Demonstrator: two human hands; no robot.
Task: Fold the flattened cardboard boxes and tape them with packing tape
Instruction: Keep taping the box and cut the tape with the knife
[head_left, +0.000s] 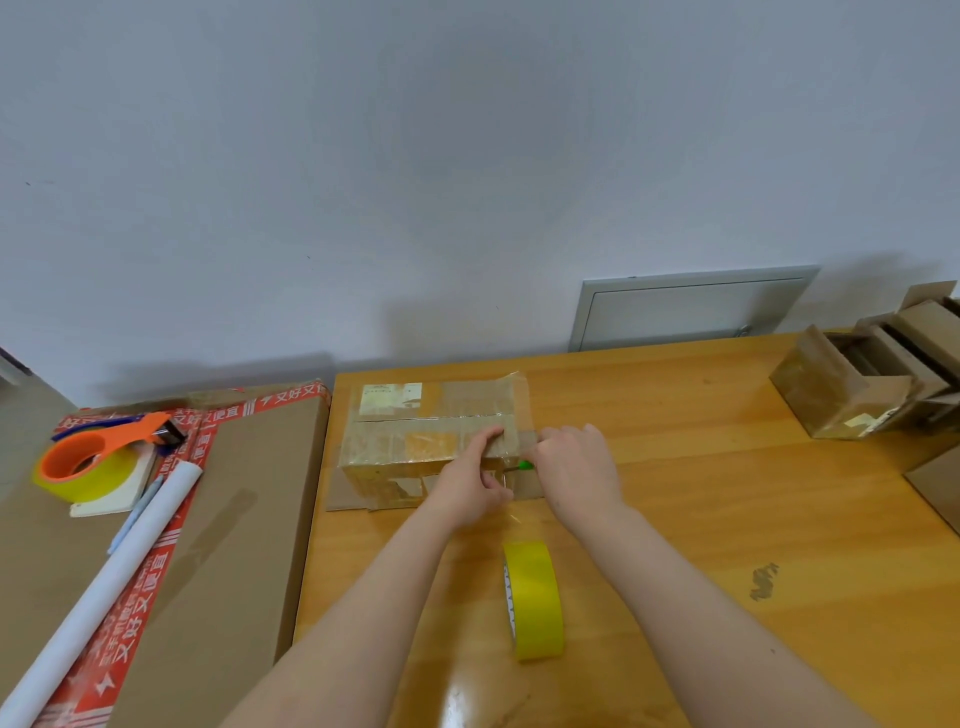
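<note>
Though glossy, wooden table (727, 493) (grey wall (415, 182))

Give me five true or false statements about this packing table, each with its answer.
1. The yellow tape roll stands on edge on the wooden table. True.
2. The orange tape dispenser lies on the wooden table. False: it sits over the big brown carton left of the table.
3. The left hand touches the top of the taped cardboard box. True.
4. The right hand lies flat and empty. False: it grips a small green tool at the box's right end.
5. The folded brown boxes stand at the table's far left. False: they stand at its far right.
</note>
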